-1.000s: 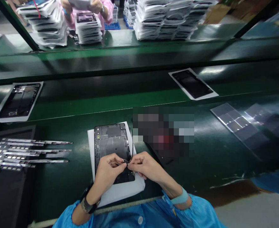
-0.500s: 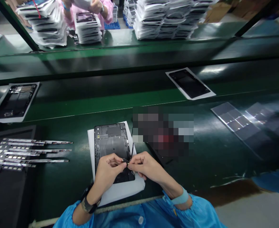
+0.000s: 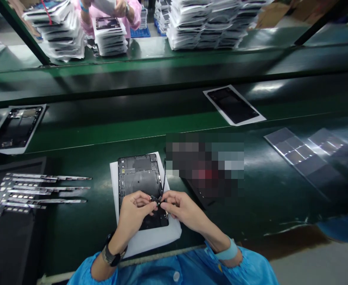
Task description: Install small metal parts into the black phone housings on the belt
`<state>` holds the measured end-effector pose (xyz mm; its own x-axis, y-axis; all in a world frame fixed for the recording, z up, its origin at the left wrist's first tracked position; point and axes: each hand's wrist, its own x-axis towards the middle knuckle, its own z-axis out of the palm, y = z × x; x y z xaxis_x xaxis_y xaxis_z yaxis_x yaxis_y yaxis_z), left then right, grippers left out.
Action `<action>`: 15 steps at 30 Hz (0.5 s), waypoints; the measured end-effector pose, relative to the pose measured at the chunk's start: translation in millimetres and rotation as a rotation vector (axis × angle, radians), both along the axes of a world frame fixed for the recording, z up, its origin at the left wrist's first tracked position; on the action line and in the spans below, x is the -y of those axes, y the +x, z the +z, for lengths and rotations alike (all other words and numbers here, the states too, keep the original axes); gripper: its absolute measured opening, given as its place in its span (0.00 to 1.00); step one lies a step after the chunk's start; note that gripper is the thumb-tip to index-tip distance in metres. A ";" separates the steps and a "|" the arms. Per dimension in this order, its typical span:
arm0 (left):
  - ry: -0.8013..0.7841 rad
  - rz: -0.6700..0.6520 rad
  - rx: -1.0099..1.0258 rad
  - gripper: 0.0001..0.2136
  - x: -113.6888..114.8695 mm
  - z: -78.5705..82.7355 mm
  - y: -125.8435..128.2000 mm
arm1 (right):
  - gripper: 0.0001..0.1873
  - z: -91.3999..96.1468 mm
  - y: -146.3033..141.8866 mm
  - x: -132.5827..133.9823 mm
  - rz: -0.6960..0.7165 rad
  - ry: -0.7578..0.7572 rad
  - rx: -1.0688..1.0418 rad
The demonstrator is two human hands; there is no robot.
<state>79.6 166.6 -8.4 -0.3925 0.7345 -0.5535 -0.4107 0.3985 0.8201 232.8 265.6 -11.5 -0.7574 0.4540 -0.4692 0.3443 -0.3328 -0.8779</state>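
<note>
**Fine pinch work by the near edge of the glossy green counter [image 3: 73,237]**

Here a white paper sheet [image 3: 150,242] carries a black rectangular tablet-like housing [image 3: 141,178], inner side up. Above it are the bare left hand [image 3: 134,209] and bare right hand [image 3: 184,208], a thin black cable [image 3: 164,178] by the housing's right edge, and, smallest, a slim black component [image 3: 155,199] over the housing's near right part. Left thumb and forefinger pinch it! Right thumb and forefinger curl at its right end; gripping or merely touching, I can't tell. Gentle does it, I'd judge: left holding steady by the edges, right making small turns, cable slack, nothing scraping below.

Now the count: one counter; one flat black tray [image 3: 8,245], left side; three housings, including the far-left housing [image 3: 15,126] and far-right housing [image 3: 233,103] past the counter's far edge; two hands; narrow silver strips [image 3: 40,189], too overlapped to number; one cable; one component.
</note>
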 end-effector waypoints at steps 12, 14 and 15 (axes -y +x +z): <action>-0.037 -0.018 0.055 0.13 6.5 2.2 0.5 | 0.25 -4.8 -2.0 32.5 -0.207 -0.060 -0.065; -0.033 -0.018 0.060 0.14 6.6 2.0 0.8 | 0.26 -9.3 -3.8 35.0 -0.234 -0.079 -0.072; -0.030 -0.019 0.062 0.14 6.6 2.0 0.7 | 0.26 -10.6 -4.2 35.5 -0.242 -0.083 -0.076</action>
